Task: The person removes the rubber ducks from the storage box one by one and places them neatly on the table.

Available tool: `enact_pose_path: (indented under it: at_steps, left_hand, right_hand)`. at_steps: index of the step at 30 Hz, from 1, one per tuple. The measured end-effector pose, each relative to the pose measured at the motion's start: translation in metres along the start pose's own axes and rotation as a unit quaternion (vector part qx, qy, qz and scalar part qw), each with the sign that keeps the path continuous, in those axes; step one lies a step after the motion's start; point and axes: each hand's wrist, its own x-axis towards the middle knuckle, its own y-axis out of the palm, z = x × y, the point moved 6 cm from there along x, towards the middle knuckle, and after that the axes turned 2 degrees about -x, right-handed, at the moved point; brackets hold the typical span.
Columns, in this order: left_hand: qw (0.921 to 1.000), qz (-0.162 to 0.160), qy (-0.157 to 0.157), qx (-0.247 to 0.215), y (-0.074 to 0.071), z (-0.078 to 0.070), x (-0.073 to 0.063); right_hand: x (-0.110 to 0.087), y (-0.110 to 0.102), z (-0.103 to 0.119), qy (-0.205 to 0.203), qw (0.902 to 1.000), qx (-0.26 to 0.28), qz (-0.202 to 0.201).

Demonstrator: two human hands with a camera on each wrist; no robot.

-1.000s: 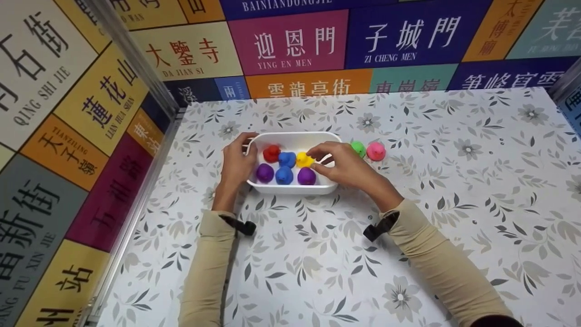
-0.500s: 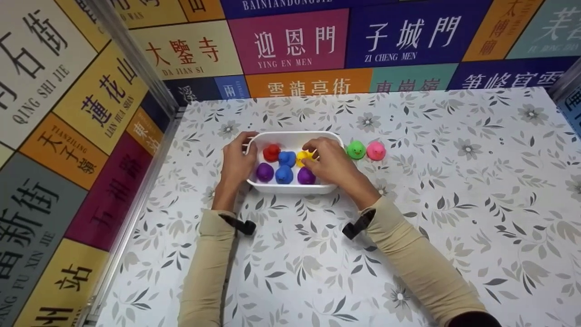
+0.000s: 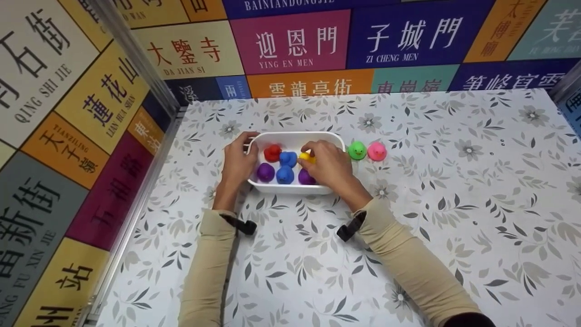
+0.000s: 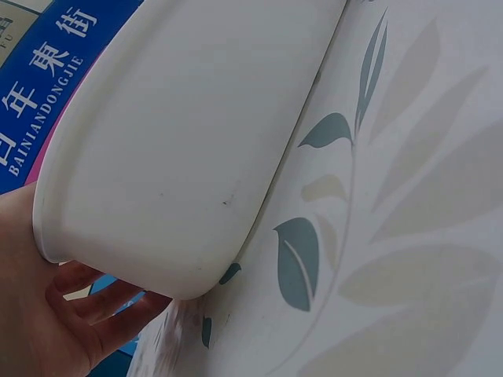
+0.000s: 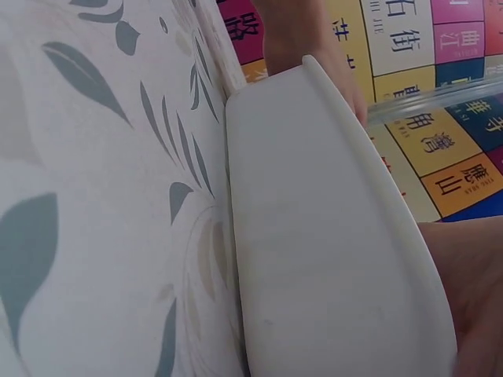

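Observation:
A white plastic tub (image 3: 295,187) stands on the table. My left hand (image 3: 239,159) grips its left end, thumb at the rim and fingers on the outside; the left wrist view shows those fingers (image 4: 118,318) under the lip. Inside, my right hand (image 3: 333,165) pinches a yellow rubber duck (image 3: 306,157) between thumb and fingertips, hiding part of it. A red duck (image 3: 272,153), a blue duck (image 3: 288,159) and another blue duck (image 3: 285,175) sit left of it. One purple duck (image 3: 265,172) lies front left; another purple duck (image 3: 305,177) is partly covered by my right hand.
Just right of the tub, a green duck (image 3: 357,151) and a pink duck (image 3: 376,151) sit side by side on the floral tablecloth (image 3: 454,204). Walls with coloured lettered panels (image 3: 290,41) bound the table at the back and left.
My right hand has moved left and deeper into the tub, closing its fingers on the yellow duck. The green duck, partly hidden before, now shows fully. My left hand has stayed put.

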Motion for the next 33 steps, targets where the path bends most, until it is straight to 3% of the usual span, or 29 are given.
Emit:
enact_pose_path:
  at_steps: [13, 23, 28, 33]
  left_hand:
    - [1.0000, -0.004, 0.004, 0.006, -0.001, 0.000, -0.002]
    - [1.0000, 0.004, -0.002, 0.008, 0.000, -0.003, -0.001]
    - [0.9999, 0.003, -0.001, 0.012, 0.000, -0.003, -0.001]
    - [0.9999, 0.002, 0.005, 0.010, -0.002, -0.002, 0.000]
  right_hand:
    - [0.001, -0.002, -0.002, -0.002, 0.9994, 0.025, -0.025]
    - [-0.002, -0.010, -0.005, -0.018, 0.9952, 0.088, -0.037]
    - [-0.003, -0.014, -0.005, -0.058, 0.9868, 0.136, -0.066]
    - [-0.008, -0.021, -0.005, -0.110, 0.9696, 0.193, -0.103]
